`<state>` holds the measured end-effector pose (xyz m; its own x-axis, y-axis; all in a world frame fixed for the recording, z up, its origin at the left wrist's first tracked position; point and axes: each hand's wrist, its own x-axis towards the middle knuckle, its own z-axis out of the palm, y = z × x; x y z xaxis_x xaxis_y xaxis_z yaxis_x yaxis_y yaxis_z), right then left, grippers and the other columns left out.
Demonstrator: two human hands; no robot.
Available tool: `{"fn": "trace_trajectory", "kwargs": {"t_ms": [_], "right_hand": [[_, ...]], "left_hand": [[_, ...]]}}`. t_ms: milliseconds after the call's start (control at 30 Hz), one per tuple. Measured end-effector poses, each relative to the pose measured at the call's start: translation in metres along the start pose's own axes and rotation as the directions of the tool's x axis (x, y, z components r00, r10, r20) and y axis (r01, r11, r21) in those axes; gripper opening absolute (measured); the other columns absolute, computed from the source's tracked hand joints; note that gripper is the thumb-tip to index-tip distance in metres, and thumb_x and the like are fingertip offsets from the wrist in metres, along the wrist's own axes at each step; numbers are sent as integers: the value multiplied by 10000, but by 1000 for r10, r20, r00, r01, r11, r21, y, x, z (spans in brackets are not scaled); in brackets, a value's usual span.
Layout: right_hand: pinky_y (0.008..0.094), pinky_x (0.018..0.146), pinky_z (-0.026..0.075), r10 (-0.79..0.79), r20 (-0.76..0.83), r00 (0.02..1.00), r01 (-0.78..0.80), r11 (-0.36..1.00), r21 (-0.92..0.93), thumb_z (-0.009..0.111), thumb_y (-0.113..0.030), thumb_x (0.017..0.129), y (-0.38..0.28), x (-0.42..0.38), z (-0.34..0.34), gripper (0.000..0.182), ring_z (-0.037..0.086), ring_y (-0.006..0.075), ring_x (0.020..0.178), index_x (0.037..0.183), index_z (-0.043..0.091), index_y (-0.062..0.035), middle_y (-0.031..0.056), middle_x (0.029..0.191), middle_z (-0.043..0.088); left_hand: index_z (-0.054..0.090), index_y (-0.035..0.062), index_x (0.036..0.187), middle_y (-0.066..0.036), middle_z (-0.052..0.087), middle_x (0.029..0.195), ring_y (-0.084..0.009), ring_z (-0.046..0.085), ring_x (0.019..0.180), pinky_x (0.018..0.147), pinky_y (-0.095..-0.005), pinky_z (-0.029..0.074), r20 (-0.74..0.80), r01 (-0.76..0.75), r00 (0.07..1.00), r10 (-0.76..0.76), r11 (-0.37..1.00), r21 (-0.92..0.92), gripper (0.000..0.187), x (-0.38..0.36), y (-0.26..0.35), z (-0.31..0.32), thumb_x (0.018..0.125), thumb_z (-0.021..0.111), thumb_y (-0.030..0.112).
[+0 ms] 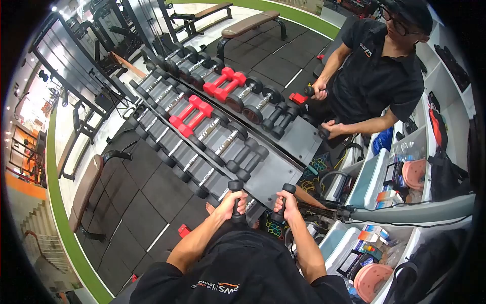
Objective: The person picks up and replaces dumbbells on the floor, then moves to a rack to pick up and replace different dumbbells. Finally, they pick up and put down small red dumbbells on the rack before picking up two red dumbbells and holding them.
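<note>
My left hand [234, 204] is closed around a small black dumbbell [235, 185] near the front edge of a grey rack [281, 177]. To its right, my right hand [286, 203] grips another small black dumbbell [289, 188]. Both dumbbells point away from me, the right one slightly tilted. Beyond my hands, two black dumbbells [247, 160] lie side by side on the rack. Farther left on it are red dumbbells [191, 116] and several with chrome handles [223, 142].
Behind the rack, a mirror seems to show it again, with a person [379, 76] holding two small dumbbells. White shelving [405, 238] with boxes and a pink item [373, 281] stands at right. A brown bench [86, 195] is at left on dark floor tiles [152, 197].
</note>
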<state>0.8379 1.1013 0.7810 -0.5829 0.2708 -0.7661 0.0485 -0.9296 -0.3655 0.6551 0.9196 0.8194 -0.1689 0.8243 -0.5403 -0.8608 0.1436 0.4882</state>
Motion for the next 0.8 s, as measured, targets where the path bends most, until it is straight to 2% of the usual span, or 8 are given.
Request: {"fn": "trace_trajectory", "kwargs": {"t_ms": [133,267,367,400,600,700,800], "right_hand": [[338,420,382,32,132,991,-20,995,-94,652,-166,809,6,-38,23,286,392,150,378,636,426,-139,7,490,395],[325,409,379,23,213,977,19,981,-194,646,-142,837,8,-65,49,290,391,144,371,647,429,-114,14,487,400],[322,398,374,46,229,972,15,966,-258,642,-123,850,14,-83,68,285,389,141,365,655,436,-103,19,488,404],[324,396,373,51,226,973,14,960,-280,642,-122,850,17,-89,73,285,389,141,364,655,436,-102,20,487,404],[321,392,368,111,263,958,-22,947,-320,646,-97,847,33,-95,96,269,393,138,368,662,451,-95,25,491,411],[321,398,365,134,245,960,-30,921,-388,654,-91,845,38,-101,114,237,402,142,377,696,471,-110,25,501,415],[323,406,366,168,265,949,-46,910,-412,659,-88,841,45,-106,137,222,409,148,382,707,483,-110,28,505,420]], "left_hand": [[485,123,881,-15,426,535,-146,413,393,417,-331,369,39,1,999,1,999,-46,127,-20,-1,13,875,609,97],[493,105,862,-20,421,535,-156,411,401,419,-331,364,31,-23,999,24,999,-31,103,-47,1,26,881,593,96],[497,96,821,-29,420,534,-160,404,405,421,-333,361,83,-34,996,39,997,-63,104,-60,-6,13,886,578,108],[492,92,780,-38,422,539,-162,400,408,423,-334,359,74,-67,995,70,997,-45,134,-67,-5,14,886,569,117],[496,77,812,-42,463,572,-148,426,412,417,-313,374,-18,-118,993,117,977,-179,126,-106,1,7,879,601,94],[493,76,818,-51,478,587,-144,430,416,423,-310,377,-90,-182,981,170,973,-145,132,-124,12,9,882,609,82],[486,74,798,-41,463,566,-144,428,413,426,-312,376,-94,-224,972,215,969,-106,147,-145,22,4,889,600,90]]}}
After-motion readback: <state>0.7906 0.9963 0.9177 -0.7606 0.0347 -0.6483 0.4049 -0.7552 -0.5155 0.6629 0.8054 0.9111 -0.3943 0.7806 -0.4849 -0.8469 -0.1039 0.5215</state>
